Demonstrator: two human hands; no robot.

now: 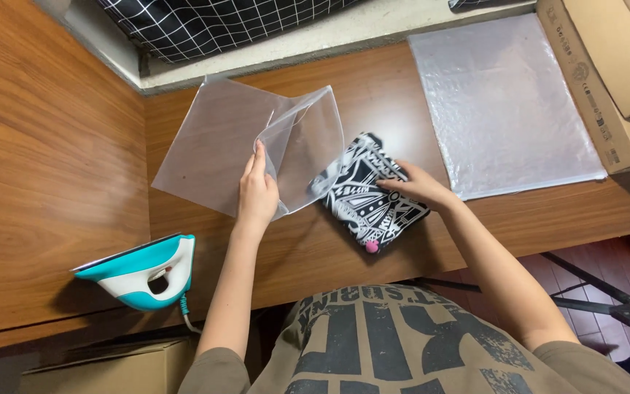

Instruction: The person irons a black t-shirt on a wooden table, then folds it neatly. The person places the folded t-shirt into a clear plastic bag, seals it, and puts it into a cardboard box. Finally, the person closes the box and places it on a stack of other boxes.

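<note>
My left hand (258, 191) grips the open mouth of a frosted clear plastic bag (216, 142) and lifts its upper flap. A folded black cloth with a white pattern (364, 195) lies on the wooden table (308, 248), its far end tucked just inside the bag's mouth. My right hand (418, 186) rests flat on the cloth's right side, fingers pressed on it. A small pink tag (372, 246) sticks out at the cloth's near corner.
A teal and white iron (144, 270) stands on the table's left near the front edge, its cord hanging down. A stack of clear bags (501, 102) lies at the right, beside a cardboard box (610, 66). A black checked fabric (205, 22) hangs at the back.
</note>
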